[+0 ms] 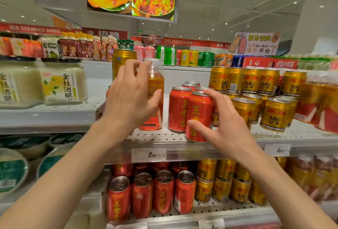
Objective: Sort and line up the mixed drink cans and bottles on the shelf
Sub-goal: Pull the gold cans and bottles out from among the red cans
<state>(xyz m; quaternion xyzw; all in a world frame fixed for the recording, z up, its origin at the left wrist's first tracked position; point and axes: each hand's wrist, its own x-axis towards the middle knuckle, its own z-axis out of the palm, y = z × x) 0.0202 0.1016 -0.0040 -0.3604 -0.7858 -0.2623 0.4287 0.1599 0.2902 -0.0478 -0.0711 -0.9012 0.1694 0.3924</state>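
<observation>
Amber bottle gripped by left hand; right hand clasps red can.

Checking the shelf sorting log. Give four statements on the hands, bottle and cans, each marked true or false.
1. The left hand grips the amber bottle. True.
2. The right hand holds a gold can. False: its fingers and thumb touch the front red can.
3. The bottle lies on its side. False: it stands upright on the perforated shelf.
4. Gold cans stand to the right of the red cans. True.
</observation>
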